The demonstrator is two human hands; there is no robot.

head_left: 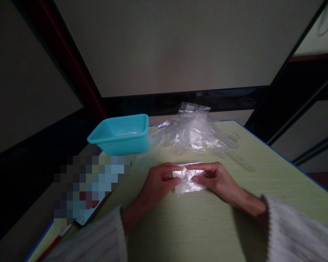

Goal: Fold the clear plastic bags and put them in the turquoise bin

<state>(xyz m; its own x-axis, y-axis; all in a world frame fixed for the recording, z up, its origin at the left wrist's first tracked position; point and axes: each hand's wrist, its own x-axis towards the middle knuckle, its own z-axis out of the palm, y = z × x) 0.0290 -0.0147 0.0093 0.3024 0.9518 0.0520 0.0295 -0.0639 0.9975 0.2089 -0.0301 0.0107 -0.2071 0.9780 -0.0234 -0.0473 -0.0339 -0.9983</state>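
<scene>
A small folded sheet of clear, shiny plastic (190,186) lies on the table between both hands; its exact kind cannot be made out. My left hand (160,180) pinches its left side, thumb in front and fingers along the far edge. On the right side, my right hand (215,178) holds it the same way, with the thumb pressed on top. The two hands' fingertips nearly meet at the far edge. Just beyond them is a loose heap of thin clear plastic (196,133), crumpled, with some strips trailing to the right.
A turquoise plastic basin (123,143) stands at the back left of the pale, blue-edged table (180,233). Near my left forearm lies a blurred-out flat item (90,189), with a red stick-like thing (50,247) by the table edge. A panelled wall (180,47) rises behind.
</scene>
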